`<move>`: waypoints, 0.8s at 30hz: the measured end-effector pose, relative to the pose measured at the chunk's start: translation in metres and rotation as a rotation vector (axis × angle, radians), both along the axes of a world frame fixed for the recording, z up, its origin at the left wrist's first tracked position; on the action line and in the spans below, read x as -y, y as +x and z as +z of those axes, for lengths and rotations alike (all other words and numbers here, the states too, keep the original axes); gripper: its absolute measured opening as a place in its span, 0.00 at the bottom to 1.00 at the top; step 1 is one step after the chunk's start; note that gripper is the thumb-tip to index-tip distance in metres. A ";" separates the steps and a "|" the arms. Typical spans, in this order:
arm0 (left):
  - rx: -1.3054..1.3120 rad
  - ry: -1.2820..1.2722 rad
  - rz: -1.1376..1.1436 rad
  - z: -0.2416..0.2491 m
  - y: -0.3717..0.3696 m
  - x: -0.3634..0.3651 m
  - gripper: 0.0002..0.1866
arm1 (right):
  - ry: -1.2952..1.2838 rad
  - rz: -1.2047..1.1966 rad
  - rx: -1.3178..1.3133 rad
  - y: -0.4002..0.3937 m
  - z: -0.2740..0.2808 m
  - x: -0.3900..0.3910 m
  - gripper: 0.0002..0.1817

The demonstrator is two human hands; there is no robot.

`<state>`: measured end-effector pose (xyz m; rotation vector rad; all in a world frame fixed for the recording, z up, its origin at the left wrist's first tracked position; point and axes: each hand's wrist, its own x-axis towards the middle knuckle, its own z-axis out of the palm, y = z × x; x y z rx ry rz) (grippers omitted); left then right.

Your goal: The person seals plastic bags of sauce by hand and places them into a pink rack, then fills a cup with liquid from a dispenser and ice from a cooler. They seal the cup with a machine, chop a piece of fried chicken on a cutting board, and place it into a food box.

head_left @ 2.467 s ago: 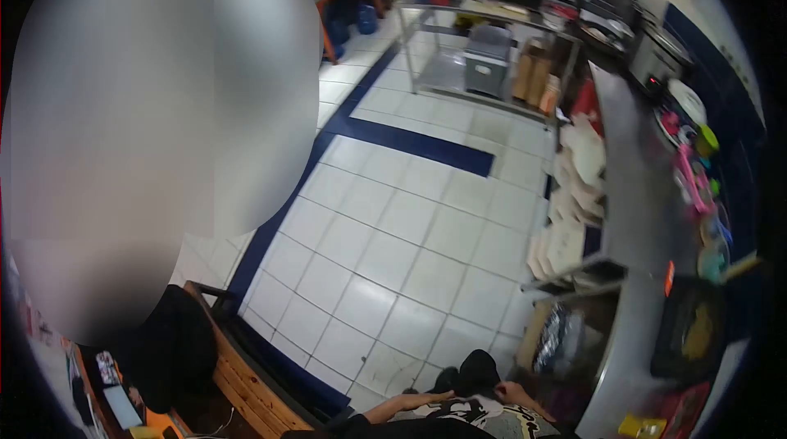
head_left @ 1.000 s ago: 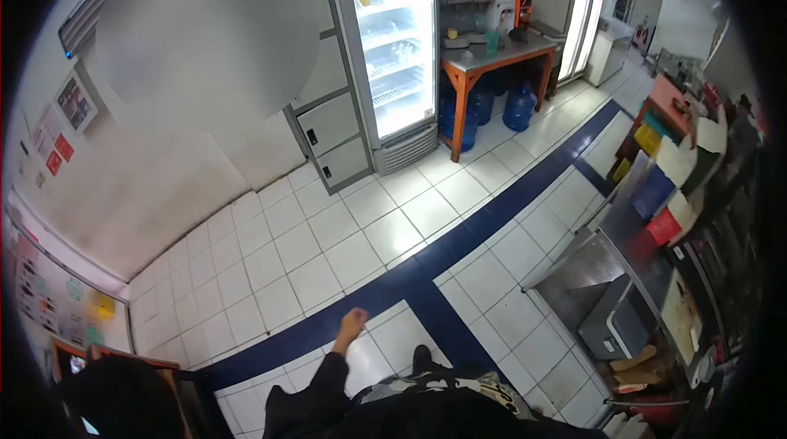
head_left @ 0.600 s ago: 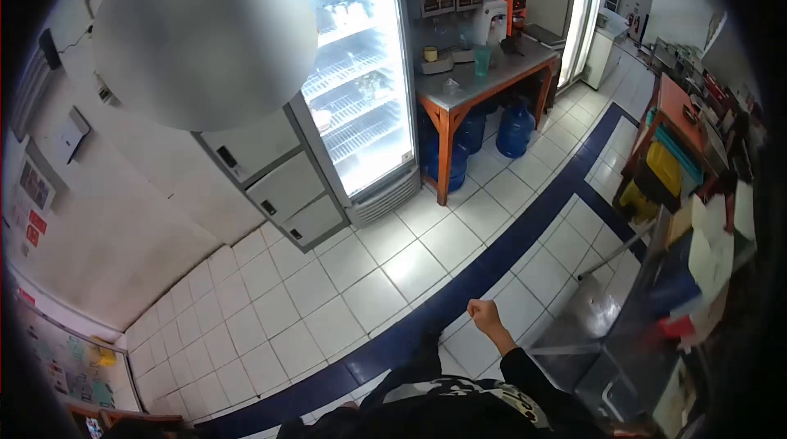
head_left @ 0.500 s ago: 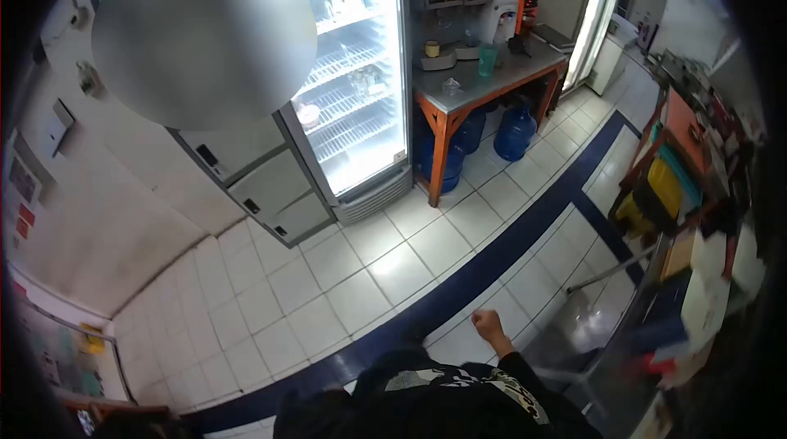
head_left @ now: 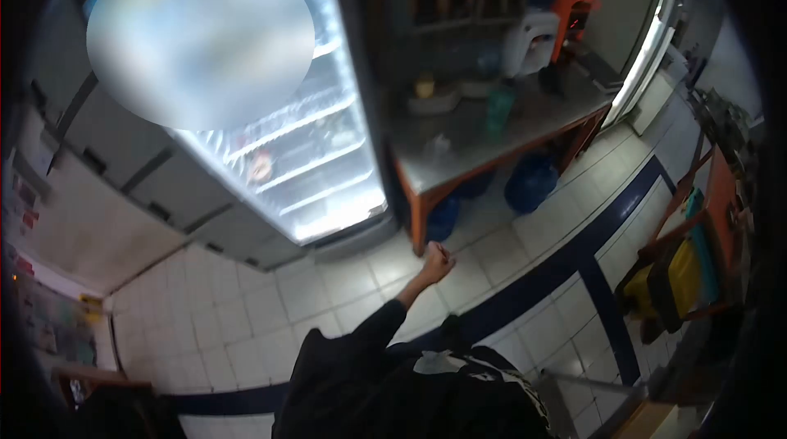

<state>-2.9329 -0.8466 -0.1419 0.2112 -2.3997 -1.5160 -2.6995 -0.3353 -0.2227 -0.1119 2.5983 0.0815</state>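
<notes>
One hand shows — the left hand [head_left: 437, 259], at the end of a dark sleeve [head_left: 361, 341], raised in front of the body and curled into a closed fist. Nothing can be made out inside the fist, though the view is blurred, so whether it holds something small cannot be told. The right hand is out of view.

Nearest to the fist is the orange-legged table [head_left: 492, 152], whose front leg stands just beyond the knuckles without touching them. On its metal top sit a green cup [head_left: 498, 108], a shallow bowl [head_left: 433, 98] and a white dispenser [head_left: 527, 41], all soft with motion blur. Under the table stand blue water jugs [head_left: 531, 182], one of them near the leg. Left of the table a lit glass-door fridge [head_left: 303, 160] glows, with wire shelves and what seems to be a few items on them. Below the hand runs a white tiled floor [head_left: 246, 316] crossed by a dark blue stripe [head_left: 525, 283]. Well apart on the right edge stands a rack with a yellow bin [head_left: 680, 275].
</notes>
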 end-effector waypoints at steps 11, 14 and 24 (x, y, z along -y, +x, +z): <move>-0.517 -0.075 -0.203 0.326 -0.346 0.031 0.19 | -0.698 0.194 -1.211 -0.760 0.278 0.180 0.04; -0.668 -0.277 -0.080 0.418 -0.421 0.063 0.13 | -1.086 0.316 -1.530 -0.894 0.397 0.247 0.08; -1.056 -0.761 0.810 0.609 -0.530 0.190 0.07 | -1.794 0.917 -0.964 -0.978 0.675 0.399 0.09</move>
